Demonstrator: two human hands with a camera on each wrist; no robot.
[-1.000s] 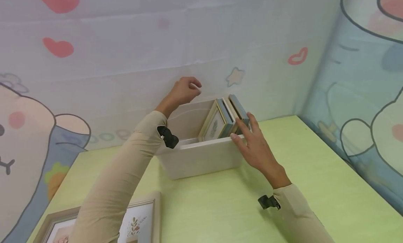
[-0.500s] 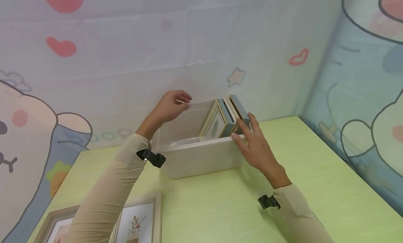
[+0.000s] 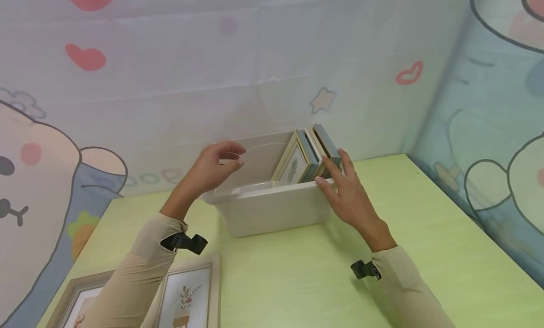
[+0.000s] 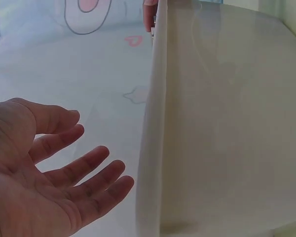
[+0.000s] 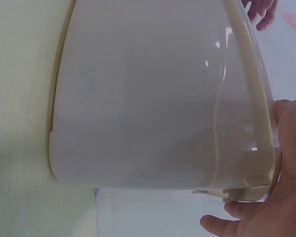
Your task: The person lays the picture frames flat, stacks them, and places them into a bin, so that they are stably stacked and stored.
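I judged the filing partly done: several framed pictures (image 3: 307,157) stood upright in the beige plastic bin (image 3: 272,210) on the green tabletop (image 3: 297,281), two more frames (image 3: 187,295) waiting. My right hand (image 3: 346,196) rested flat-fingered on the bin's corner; my left hand (image 3: 212,167) hovered, loosely spread, holding nothing.

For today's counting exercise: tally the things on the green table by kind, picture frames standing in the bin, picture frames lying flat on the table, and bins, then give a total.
Picture frames standing in the bin: 3
Picture frames lying flat on the table: 2, both cut off by the picture's edge
Bins: 1
Total: 6
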